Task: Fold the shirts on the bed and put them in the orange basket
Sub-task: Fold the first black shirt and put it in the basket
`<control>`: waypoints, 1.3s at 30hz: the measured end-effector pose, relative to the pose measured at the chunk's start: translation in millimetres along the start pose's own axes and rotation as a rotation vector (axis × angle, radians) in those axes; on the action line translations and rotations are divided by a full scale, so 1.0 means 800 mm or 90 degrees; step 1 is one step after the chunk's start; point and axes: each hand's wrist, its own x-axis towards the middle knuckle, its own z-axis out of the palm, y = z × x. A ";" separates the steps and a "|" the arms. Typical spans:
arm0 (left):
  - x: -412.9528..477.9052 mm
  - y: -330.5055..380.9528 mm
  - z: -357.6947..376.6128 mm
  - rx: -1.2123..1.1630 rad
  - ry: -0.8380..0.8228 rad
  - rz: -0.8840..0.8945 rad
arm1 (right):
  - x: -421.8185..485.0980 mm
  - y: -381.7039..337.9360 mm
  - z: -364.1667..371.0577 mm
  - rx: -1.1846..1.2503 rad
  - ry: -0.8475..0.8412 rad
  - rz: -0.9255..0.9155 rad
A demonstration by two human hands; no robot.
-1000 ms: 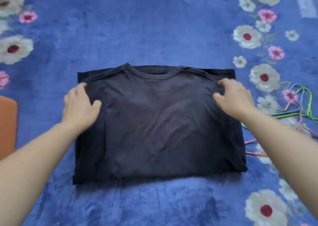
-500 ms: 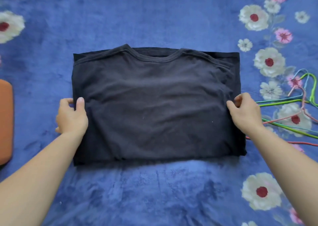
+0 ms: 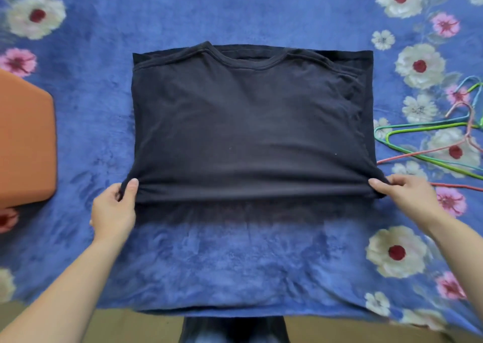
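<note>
Seen from above, a dark shirt (image 3: 248, 133) lies flat on a bed (image 3: 235, 264) covered by a blue blanket with white and pink flowers. The shirt is folded into a wide rectangle. Its round collar is on the edge farthest from both grips.

The left grip (image 3: 115, 209) holds the near left corner of the shirt. Its thumb (image 3: 132, 185) lies on top of the cloth and its fingers curl underneath, so the corner is pinched between them. The right grip (image 3: 407, 196) holds the near right corner in the same way, with its thumb (image 3: 377, 184) on top. Between the two grips the shirt's near edge is pulled into a straight line. That edge is raised a little off the blanket and casts a soft shadow on the bed just below it. The far part of the shirt rests on the bed.

Part of an orange basket (image 3: 26, 144) shows to the left of the left grip, a little farther out, and apart from the shirt. The picture's edge cuts it off, and its inside cannot be seen. A loose pile of thin coloured hangers (image 3: 428, 126) lies on the blanket to the right of the right grip and just beyond it, beside the shirt's right edge. Both bare forearms reach in from the bottom corners.
</note>
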 end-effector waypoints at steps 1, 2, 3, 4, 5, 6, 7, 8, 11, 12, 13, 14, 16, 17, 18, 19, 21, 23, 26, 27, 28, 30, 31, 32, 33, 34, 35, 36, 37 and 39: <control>0.003 -0.002 -0.006 0.017 -0.013 0.008 | -0.002 0.003 -0.006 -0.008 0.000 0.000; 0.003 -0.006 -0.010 0.039 -0.029 0.013 | -0.004 0.007 -0.007 -0.013 -0.008 0.003; 0.004 -0.013 -0.010 0.048 -0.052 0.001 | -0.007 0.009 -0.007 -0.018 -0.020 0.007; 0.001 -0.018 -0.010 0.048 -0.072 -0.023 | -0.010 0.012 -0.004 -0.019 -0.032 0.018; -0.001 -0.026 -0.007 0.041 -0.089 -0.051 | -0.011 0.015 0.002 -0.007 -0.052 0.031; -0.006 -0.029 -0.004 0.024 -0.106 -0.070 | -0.011 0.020 0.007 0.032 -0.077 0.049; -0.010 -0.030 -0.001 -0.017 -0.119 -0.095 | -0.012 0.022 0.012 0.090 -0.099 0.078; -0.015 -0.027 0.001 -0.078 -0.132 -0.121 | -0.013 0.023 0.016 0.160 -0.111 0.112; -0.019 -0.007 0.000 -0.395 -0.159 -0.249 | -0.013 0.019 0.016 0.398 -0.105 0.167; -0.017 -0.003 -0.004 -0.484 -0.145 -0.263 | -0.014 0.019 0.014 0.459 -0.106 0.159; -0.014 -0.002 -0.010 -0.550 -0.119 -0.267 | -0.018 0.017 0.009 0.506 -0.117 0.145; -0.011 -0.001 -0.016 -0.601 -0.102 -0.265 | -0.022 0.017 0.006 0.529 -0.134 0.135; -0.010 -0.006 -0.031 -0.671 -0.067 -0.266 | -0.034 0.024 0.000 0.513 -0.190 0.129; -0.012 -0.015 -0.037 -0.678 -0.050 -0.270 | -0.041 0.029 -0.001 0.477 -0.225 0.143; -0.016 -0.026 -0.042 -0.670 -0.034 -0.280 | -0.049 0.036 0.000 0.417 -0.262 0.157; -0.021 -0.039 -0.044 -0.637 -0.017 -0.293 | -0.057 0.044 0.005 0.346 -0.285 0.173; -0.037 -0.059 -0.042 -0.528 0.008 -0.321 | -0.067 0.061 0.018 0.212 -0.275 0.206; -0.051 -0.065 -0.030 -0.415 0.041 -0.333 | -0.071 0.070 0.035 0.116 -0.240 0.215; -0.055 -0.038 -0.006 -0.190 0.182 -0.244 | -0.062 0.062 0.052 0.005 -0.094 0.144; -0.055 -0.027 0.003 -0.086 0.222 -0.170 | -0.057 0.054 0.055 -0.034 -0.007 0.094; -0.056 -0.014 0.014 -0.003 0.237 -0.093 | -0.054 0.039 0.056 -0.056 0.079 0.043; -0.067 0.012 0.044 0.090 0.189 0.085 | -0.043 0.006 0.060 -0.026 0.200 -0.035; -0.075 0.024 0.066 0.125 0.137 0.187 | -0.033 -0.010 0.063 0.003 0.218 -0.052; -0.087 0.035 0.084 0.161 0.076 0.276 | -0.025 -0.027 0.067 0.028 0.215 -0.053; -0.097 0.043 0.106 0.204 0.014 0.357 | -0.013 -0.040 0.071 0.041 0.200 -0.039; -0.108 0.049 0.130 0.255 -0.038 0.435 | 0.001 -0.048 0.075 0.046 0.185 -0.019; -0.118 0.054 0.150 0.306 -0.078 0.510 | 0.013 -0.055 0.078 0.047 0.172 0.004; -0.129 0.059 0.168 0.345 -0.108 0.574 | 0.023 -0.060 0.081 0.045 0.171 0.018; -0.137 0.064 0.186 0.369 -0.134 0.623 | 0.032 -0.065 0.081 0.042 0.179 0.018; -0.152 0.073 0.213 0.389 -0.166 0.675 | 0.044 -0.067 0.077 0.043 0.227 -0.031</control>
